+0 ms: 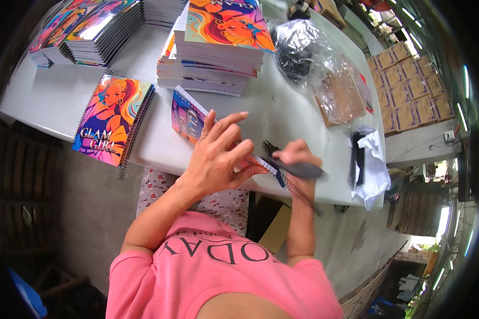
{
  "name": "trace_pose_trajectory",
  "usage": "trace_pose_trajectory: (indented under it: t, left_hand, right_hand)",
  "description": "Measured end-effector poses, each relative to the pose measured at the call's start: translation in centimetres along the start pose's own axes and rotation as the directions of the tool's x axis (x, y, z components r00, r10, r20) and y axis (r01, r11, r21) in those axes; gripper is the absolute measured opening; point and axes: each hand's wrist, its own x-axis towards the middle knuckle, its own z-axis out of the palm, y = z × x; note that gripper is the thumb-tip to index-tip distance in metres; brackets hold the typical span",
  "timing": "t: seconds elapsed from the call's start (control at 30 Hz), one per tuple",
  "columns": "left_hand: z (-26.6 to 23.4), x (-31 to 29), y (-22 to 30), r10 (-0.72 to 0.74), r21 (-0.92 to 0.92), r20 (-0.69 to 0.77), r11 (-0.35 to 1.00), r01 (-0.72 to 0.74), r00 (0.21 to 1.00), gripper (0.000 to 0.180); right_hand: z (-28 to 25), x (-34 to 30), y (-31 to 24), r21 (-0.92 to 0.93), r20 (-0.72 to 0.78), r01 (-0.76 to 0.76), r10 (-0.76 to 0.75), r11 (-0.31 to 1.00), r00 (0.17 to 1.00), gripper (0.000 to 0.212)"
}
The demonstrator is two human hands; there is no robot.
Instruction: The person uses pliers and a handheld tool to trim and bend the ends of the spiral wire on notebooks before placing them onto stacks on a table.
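Note:
My left hand [218, 151] is closed on a colourful notebook [186, 118], tilted up on its edge at the table's near side. Thumb and fingers grip it near its bound edge. From the notebook's right end a loose dark spiral coil [302, 196] runs out past my right wrist. My right hand [299, 159], partly smeared by motion, is wrapped round a black-handled tool [306, 170] that looks like pliers; its dark jaws point away from me, beside the bound edge. A finished-looking spiral notebook [112, 114] lies left of my left hand, coil ends sticking out.
Ahead stands a tall stack of notebooks [210, 66] on the white table [42, 98]. More spiral notebooks [104, 37] are piled at the far left. Clear plastic wrapping [324, 69] and crumpled white paper [372, 170] lie to the right. Cardboard cartons [410, 90] are stacked beyond the table.

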Motion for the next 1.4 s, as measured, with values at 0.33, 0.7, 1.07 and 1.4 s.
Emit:
trace_pose_trajectory:
  t: [0.33, 0.7, 1.07, 1.4]
  left_hand:
    - [0.3, 0.3, -0.2, -0.027, -0.027, -0.009, 0.999, 0.027, 1.000, 0.060]
    - [0.1, 0.3, -0.6, -0.041, -0.097, -0.007, 0.994, 0.040, 0.999, 0.079]
    - [0.3, 0.1, -0.9, -0.091, -0.062, -0.062, 0.994, 0.088, 0.994, 0.081]
    - [-2.6, 0.6, -4.7, -0.110, 0.116, -0.142, 0.985, 0.126, 0.984, 0.060]
  right_hand:
    - [0.6, 0.6, 0.1, 0.246, 0.237, 0.173, -0.232, 0.954, 0.943, 0.015]
    - [0.1, 3.8, -0.4, -0.381, 0.245, 0.100, -0.004, 0.919, 0.969, 0.005]
    - [1.5, 5.2, -0.3, -0.077, 0.468, 0.335, -0.263, 0.939, 0.844, 0.020]
    - [3.6, 6.9, 0.5, -0.578, 0.153, -0.034, 0.149, 0.816, 0.977, 0.020]
